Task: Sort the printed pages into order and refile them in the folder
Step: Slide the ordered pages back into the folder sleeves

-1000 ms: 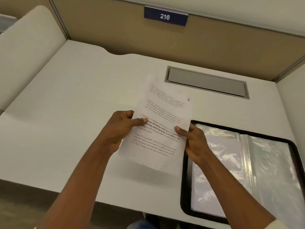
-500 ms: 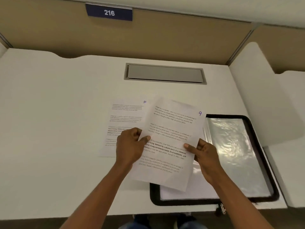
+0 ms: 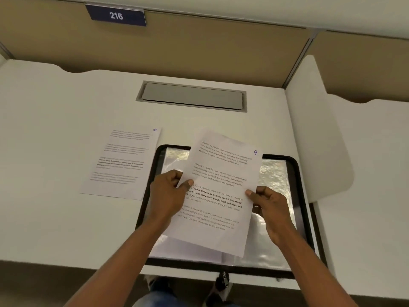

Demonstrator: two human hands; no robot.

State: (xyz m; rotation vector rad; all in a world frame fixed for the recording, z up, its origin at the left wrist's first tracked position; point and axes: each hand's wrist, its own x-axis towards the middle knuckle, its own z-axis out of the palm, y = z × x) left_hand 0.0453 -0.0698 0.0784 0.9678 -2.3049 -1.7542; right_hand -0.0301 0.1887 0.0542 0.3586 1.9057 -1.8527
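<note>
A printed page marked 9 (image 3: 218,173) hangs tilted above the folder, with more sheets visible under its lower edge. My left hand (image 3: 169,193) pinches its left edge, thumb on top. At the right edge my right hand (image 3: 269,207) grips it the same way. Below lies the open black-rimmed folder (image 3: 298,196) with shiny clear sleeves, near the desk's front edge. Another printed page, marked 10 (image 3: 121,162), lies flat on the white desk (image 3: 55,140) just left of the folder.
A grey cable hatch (image 3: 192,96) is set into the desk behind the pages. A tan partition with a blue sign reading 216 (image 3: 116,16) closes the back. A white side divider (image 3: 318,134) stands to the right.
Both hands have carried the held pages to the right, from over the flat page to above the folder. The page marked 10 now lies fully uncovered. My view also shifted.
</note>
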